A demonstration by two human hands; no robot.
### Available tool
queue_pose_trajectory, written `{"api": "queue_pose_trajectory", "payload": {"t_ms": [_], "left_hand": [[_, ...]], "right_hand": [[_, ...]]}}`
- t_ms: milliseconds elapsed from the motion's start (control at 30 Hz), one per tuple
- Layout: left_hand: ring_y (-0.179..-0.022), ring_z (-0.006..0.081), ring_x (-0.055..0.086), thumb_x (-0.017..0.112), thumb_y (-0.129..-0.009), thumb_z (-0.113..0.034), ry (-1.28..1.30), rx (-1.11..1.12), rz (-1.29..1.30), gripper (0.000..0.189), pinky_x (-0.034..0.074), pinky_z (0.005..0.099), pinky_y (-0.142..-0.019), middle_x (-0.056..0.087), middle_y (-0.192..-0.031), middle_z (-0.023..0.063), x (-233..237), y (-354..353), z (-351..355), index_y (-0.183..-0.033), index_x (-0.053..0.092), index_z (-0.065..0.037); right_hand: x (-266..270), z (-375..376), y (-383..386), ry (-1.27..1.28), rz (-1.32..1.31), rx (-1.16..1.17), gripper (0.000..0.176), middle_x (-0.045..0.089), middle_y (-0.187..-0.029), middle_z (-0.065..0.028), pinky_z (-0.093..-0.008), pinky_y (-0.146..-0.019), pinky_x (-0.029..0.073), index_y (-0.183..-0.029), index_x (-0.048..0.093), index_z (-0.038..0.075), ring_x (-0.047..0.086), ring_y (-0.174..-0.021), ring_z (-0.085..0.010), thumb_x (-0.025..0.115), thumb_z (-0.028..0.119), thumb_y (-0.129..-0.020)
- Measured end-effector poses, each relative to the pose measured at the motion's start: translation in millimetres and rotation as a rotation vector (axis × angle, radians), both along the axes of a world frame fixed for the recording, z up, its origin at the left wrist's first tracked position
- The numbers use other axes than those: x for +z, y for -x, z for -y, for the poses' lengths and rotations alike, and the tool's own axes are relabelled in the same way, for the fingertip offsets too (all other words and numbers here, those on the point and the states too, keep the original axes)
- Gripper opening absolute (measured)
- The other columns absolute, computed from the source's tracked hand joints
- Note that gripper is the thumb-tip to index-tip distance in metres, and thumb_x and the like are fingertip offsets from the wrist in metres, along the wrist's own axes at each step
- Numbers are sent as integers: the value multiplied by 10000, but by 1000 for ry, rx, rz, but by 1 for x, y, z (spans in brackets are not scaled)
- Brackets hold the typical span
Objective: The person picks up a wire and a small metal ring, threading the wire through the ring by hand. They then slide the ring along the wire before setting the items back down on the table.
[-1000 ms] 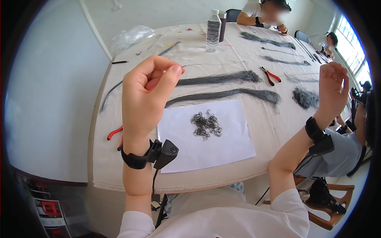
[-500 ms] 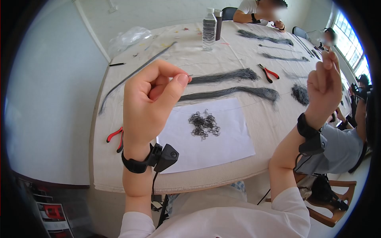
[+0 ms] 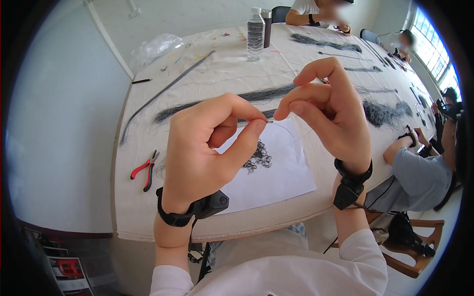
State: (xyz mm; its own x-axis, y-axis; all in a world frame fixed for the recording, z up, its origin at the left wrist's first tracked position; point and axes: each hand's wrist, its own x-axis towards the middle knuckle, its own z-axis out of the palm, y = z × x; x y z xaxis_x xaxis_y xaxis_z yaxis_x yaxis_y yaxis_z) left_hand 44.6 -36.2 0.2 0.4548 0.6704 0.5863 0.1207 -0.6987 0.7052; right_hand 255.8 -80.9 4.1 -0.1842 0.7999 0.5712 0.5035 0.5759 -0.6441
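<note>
1. Right hand is now in beside left hand; whether its curled fingers grip is unclear.
2. Left fingers pinch the wire above the paper.
3. Few rings piled; long bundles wait on the table.

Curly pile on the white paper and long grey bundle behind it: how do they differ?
The curly pile is small, made of tight dark loops; the long grey bundle lies stretched out straight. The pile sits on paper, the bundle on cloth. Both are thin dark strands.
</note>
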Motion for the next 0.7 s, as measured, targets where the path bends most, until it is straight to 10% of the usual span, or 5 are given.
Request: {"api": "queue_pose_trajectory", "payload": {"t_ms": [167, 367, 700], "left_hand": [[-454, 48, 301, 673, -776, -20, -99, -38, -20, 47, 232, 226, -441, 424, -528, -30, 4, -1, 4, -796, 643, -50], [-466, 56, 357, 673, -763, 9, -91, -88, 13, 71, 267, 219, -438, 512, -618, -7, 3, -3, 2, -795, 646, -49], [-514, 71, 461, 700, -724, 21, -161, -159, 17, 128, 327, 224, -442, 647, -859, 21, 1, -12, 0, -809, 664, -66]], "right_hand": [[-2, -1, 4, 18, 87, -51, 332, 668, -860, -124, -175, -605, 447, -1169, 399, -10, 640, -714, -115, 587, 28, -898], [-4, -13, 9, 156, -335, 156, 892, 550, -854, -53, -177, -469, 253, -1349, 373, -45, 324, -505, -40, 318, 718, -892], [-7, -10, 24, 317, -452, 241, 1068, 494, -1113, -50, -190, -498, 310, -1477, 204, 25, 555, -771, -95, 231, 847, -795]]}}
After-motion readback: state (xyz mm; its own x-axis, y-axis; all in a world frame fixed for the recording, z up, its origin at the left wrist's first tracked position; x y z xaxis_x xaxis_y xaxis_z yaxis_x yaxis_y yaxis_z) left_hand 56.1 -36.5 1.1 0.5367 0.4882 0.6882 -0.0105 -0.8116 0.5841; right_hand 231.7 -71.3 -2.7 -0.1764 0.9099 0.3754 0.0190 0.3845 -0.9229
